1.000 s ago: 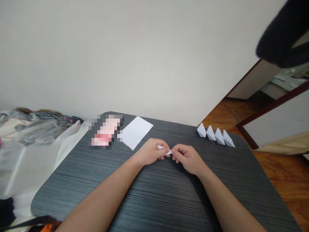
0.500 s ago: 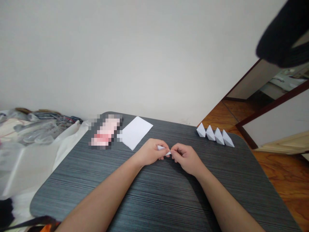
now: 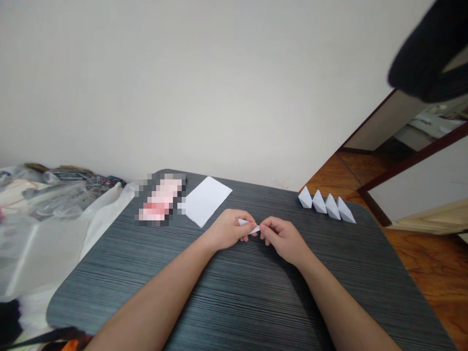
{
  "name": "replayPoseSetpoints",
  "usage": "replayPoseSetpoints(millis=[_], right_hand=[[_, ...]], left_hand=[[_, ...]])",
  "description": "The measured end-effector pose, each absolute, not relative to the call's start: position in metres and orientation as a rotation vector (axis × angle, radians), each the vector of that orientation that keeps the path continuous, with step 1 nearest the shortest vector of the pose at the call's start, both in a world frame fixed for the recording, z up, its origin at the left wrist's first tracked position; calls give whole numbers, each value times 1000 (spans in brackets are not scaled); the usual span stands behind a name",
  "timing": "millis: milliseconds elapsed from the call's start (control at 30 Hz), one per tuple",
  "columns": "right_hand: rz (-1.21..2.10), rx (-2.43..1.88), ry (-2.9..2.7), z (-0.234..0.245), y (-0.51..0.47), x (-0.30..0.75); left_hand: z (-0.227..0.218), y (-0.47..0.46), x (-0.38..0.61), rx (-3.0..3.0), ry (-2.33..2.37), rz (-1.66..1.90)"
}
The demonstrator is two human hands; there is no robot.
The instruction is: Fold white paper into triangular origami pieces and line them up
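Four paper wedges (image 3: 332,207), seemingly, near dark tabletop's (image 3: 365,273) edge

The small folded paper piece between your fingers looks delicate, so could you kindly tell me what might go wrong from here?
The small folded paper piece is pinched between the left hand and right hand, so a slip could crease or drop it. The four folded paper shapes sit close together at the edge of the dark striped table, so a careless bump might knock them off.
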State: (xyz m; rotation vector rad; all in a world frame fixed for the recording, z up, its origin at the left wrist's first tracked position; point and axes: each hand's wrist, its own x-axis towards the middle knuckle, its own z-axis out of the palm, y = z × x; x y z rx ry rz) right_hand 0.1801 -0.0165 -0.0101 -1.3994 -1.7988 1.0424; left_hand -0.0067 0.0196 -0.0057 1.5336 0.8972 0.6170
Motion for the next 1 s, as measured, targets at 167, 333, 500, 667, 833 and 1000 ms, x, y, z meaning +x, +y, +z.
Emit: replayPoseSetpoints(millis=[167, 333, 500, 667, 833, 1000], right_hand=[[1037, -1417, -1799, -12, -16, 184], [989, -1443, -1746, -15, -15, 190], [964, -1445, -1715, -17, -14, 193], [965, -1465, -1693, -19, -13, 192], [1002, -1463, -1698, -20, -13, 192], [985, -1468, -1673, -22, -13, 194]], left_hand=[[-5, 20, -7, 1498, 892, 622], [-9, 23, -8, 1406, 917, 688], [-13, 25, -10, 1349, 860, 678], [-15, 25, -10, 1374, 870, 683], [-14, 26, -10, 1379, 887, 687], [-13, 26, -9, 1376, 861, 695]])
